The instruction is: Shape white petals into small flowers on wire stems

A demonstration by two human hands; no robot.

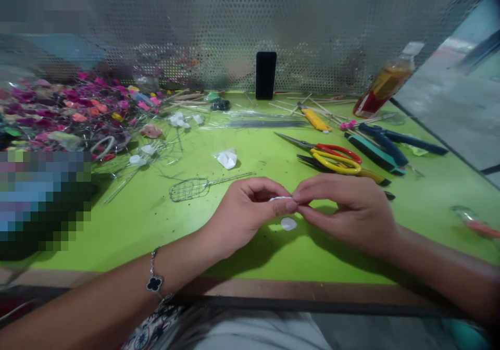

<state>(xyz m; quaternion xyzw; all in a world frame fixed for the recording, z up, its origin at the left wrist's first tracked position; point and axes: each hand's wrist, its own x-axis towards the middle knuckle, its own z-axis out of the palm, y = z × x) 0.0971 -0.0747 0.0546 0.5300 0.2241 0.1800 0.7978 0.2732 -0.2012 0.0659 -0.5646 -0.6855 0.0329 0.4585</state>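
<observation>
Both hands meet over the green tabletop (250, 259). My left hand (250, 212) pinches a small white piece (280, 198) between thumb and fingers; most of it is hidden, so its kind is unclear. My right hand (351, 207) has its thumb and fingertips pressed together at the same spot, touching the piece's edge. Just below the fingers lies a flat, roundish white piece (288, 224). A bent-wire, racket-like frame with a twisted handle (189, 189) rests left of my left hand. Beyond it sits a white lump in clear wrap (226, 158).
Scissors with red and yellow handles (338, 154), pliers (375, 152) and a yellow cutter (315, 120) lie right of centre. A phone (266, 75) stands against the mesh panel (219, 16). A bottle (385, 84) stands back right; pink wire flowers (78, 105) pile at left.
</observation>
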